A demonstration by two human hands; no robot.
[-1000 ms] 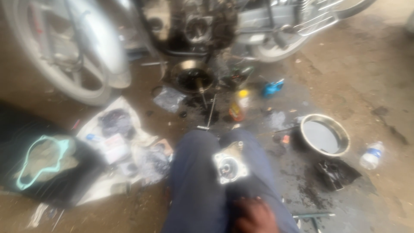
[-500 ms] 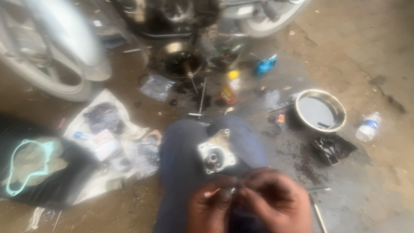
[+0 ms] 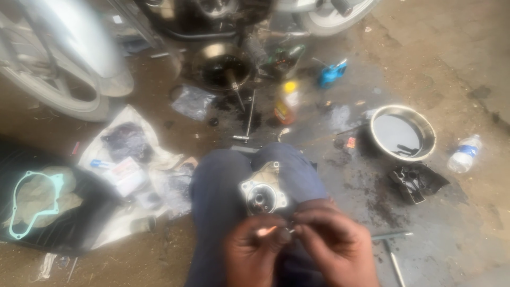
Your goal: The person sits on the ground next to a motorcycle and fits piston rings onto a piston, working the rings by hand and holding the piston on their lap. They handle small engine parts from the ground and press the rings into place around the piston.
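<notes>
— So, what's at lower centre?
— Left hand and right hand, fingertips pinched together on something too small to tell.
— And the round metal engine part?
— Just above them, resting on the knee.

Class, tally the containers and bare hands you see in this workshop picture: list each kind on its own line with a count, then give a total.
Round metal bowl of dark liquid: 1
Clear plastic water bottle with blue label: 1
Yellow-capped orange bottle: 1
Bare hands, left hand and right hand, together over a small part below the round grey metal engine cover: 2
Total: 5
</notes>
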